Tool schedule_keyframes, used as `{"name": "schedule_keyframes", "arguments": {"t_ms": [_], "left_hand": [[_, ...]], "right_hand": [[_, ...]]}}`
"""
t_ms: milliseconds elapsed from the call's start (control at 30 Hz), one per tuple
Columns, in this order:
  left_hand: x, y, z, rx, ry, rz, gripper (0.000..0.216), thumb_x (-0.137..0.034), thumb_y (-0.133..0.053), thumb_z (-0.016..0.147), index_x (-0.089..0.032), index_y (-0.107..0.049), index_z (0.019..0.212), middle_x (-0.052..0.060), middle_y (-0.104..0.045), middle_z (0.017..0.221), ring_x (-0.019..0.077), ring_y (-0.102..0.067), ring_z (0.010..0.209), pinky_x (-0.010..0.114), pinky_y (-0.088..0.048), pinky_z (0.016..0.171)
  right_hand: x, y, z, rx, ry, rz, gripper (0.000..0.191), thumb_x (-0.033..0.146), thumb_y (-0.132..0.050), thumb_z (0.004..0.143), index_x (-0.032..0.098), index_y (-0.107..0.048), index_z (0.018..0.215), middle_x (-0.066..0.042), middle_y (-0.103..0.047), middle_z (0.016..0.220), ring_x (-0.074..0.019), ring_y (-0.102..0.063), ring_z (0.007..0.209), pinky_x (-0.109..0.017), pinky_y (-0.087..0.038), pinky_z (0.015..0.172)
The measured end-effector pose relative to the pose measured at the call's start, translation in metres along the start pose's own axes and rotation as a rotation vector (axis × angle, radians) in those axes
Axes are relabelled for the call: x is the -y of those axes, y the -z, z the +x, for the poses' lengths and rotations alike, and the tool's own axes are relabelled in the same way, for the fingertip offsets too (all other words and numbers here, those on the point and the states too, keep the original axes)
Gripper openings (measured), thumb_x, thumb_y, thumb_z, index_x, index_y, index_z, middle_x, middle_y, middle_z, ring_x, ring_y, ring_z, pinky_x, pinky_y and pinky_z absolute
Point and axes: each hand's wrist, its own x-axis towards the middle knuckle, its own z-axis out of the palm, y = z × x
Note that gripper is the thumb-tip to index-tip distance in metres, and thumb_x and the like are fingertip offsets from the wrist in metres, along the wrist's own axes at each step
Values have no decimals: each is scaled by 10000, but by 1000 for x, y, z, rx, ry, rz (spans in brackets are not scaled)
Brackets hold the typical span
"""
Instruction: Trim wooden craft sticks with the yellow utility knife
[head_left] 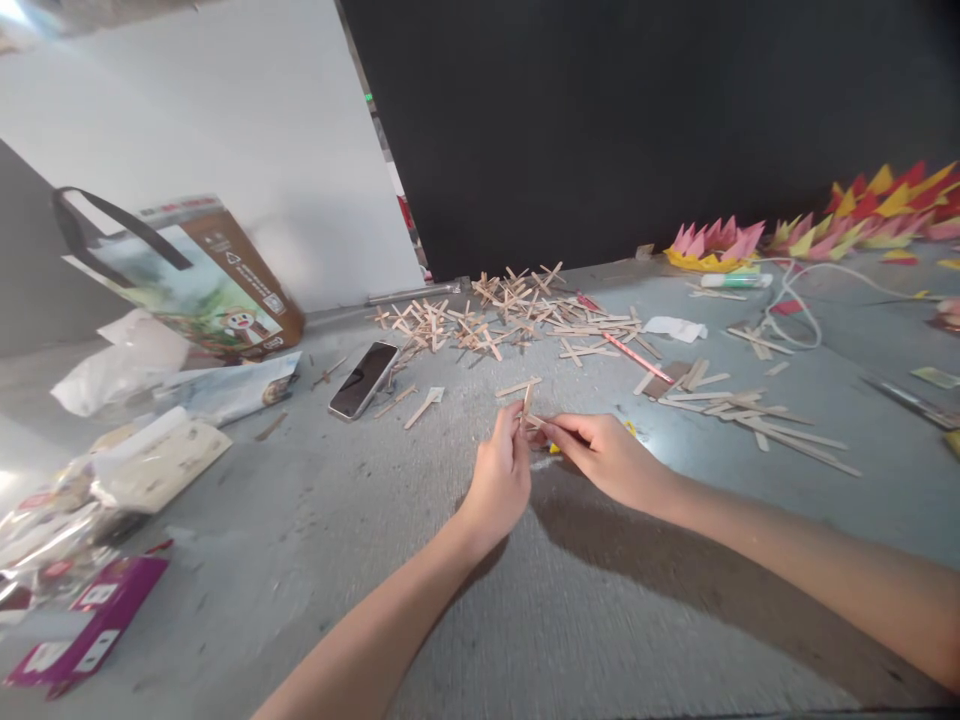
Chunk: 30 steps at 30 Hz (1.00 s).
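My left hand (499, 475) is closed at the centre of the grey table, its fingers pinching a wooden craft stick (528, 400) that points upward. From the right, my right hand (604, 455) pinches the end of a second craft stick (535, 423), which crosses the first. Whether the two are joined is too small to tell. Something small and yellow (555, 448) shows beneath my right fingers. Just beyond my hands lies a loose craft stick (517, 387). Farther back is a pile of crossed sticks (465, 328), and to the right a spread of single sticks (750, 408).
A phone (364, 380) lies left of my hands. Farther left are a printed bag (217, 270), plastic packets (161, 460) and a purple package (97, 625). On the right are a red-and-white pencil (637, 357), a green-and-white tube (736, 281), a white cable (814, 325) and pink-and-yellow paper pieces (716, 245).
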Motion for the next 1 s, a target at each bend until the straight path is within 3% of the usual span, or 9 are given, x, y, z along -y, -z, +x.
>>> {"name": "schedule_keyframes", "arguments": {"t_ms": [133,267,567,833,1000], "left_hand": [[-1,1,-1,-2,3,80,317,-259,-371,1098,-201,-489,1386,95,-758,1050,175,-751,941,308,-581,824],[-1,3,-2,37,12,174,371,-235,-373,1086,-189,-468,1441,103,-763,1031,173,-748,884,295,-579,788],[0,7,-6,169,-79,279,738,53,-382,883,-241,-388,1560,135,-724,1278,199,-720,1143,358,-595,958],[-3,-3,-9,122,-24,267,712,66,-398,868,-186,-393,1534,138,-763,1130,218,-759,1040,374,-627,901],[-4,0,-10,196,-32,306,777,94,-388,837,-201,-346,1554,158,-724,1257,222,-737,1119,397,-609,957]], "right_hand": [[3,-1,0,4,-1,83,379,420,-469,1078,208,-780,1024,-33,-775,886,-212,-700,821,-312,-498,741],[4,-3,-1,-14,-17,36,413,426,-460,1073,191,-746,889,-28,-733,797,-204,-651,738,-307,-462,666],[4,6,2,66,-3,-24,403,363,-476,1036,186,-690,745,1,-615,639,-159,-535,591,-278,-383,570],[4,-7,-5,-4,-17,114,431,434,-478,1040,181,-683,758,-20,-619,650,-166,-528,605,-280,-387,555],[3,3,-1,77,-26,49,393,356,-489,1024,189,-633,698,6,-561,605,-149,-480,567,-284,-368,562]]}}
